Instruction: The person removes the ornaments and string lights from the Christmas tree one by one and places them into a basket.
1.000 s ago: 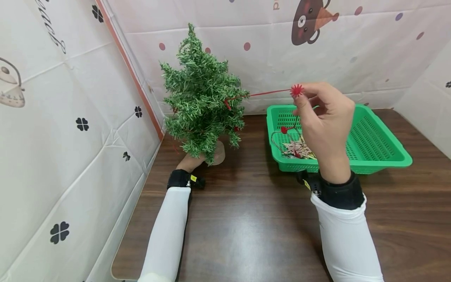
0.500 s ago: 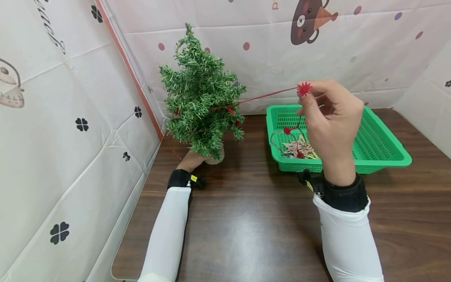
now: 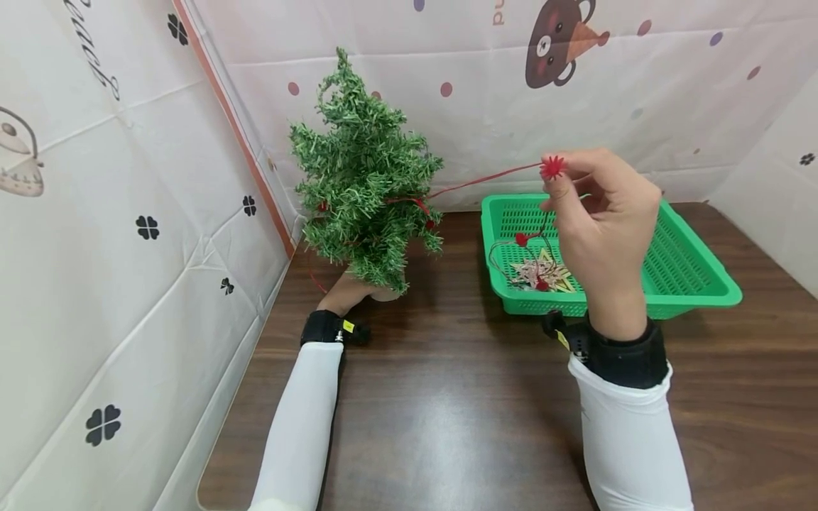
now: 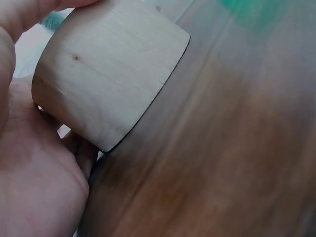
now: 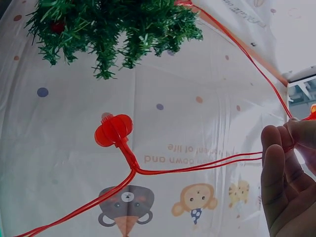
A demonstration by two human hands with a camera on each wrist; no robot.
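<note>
The little tree point(image 3: 364, 177) has leaned and slid a bit toward the wall since a second ago, and the right hand point(image 3: 601, 220) has moved a little to the right with its red string point(image 3: 486, 177).

The right hand is up in the air, above the green basket point(image 3: 696, 284). Its fingers point(image 5: 281, 153) pinch the red string just by a spiky red ball point(image 3: 552, 167). The string runs tight from the hand to the tree and goes in among the green branches. More string hangs down from the hand into the basket, with a round red lantern bead point(image 5: 113, 131) on it. A straw star point(image 3: 543, 271) lies in the basket too.

The left hand point(image 3: 348, 291) is low, under the tree. It wraps around the tree's round wooden base point(image 4: 106, 74), which rests on the desk point(image 3: 447, 397).

The desk is dark brown wood. White cloth walls stand around it, with dots, black clovers and a cartoon bear point(image 3: 559, 42).
</note>
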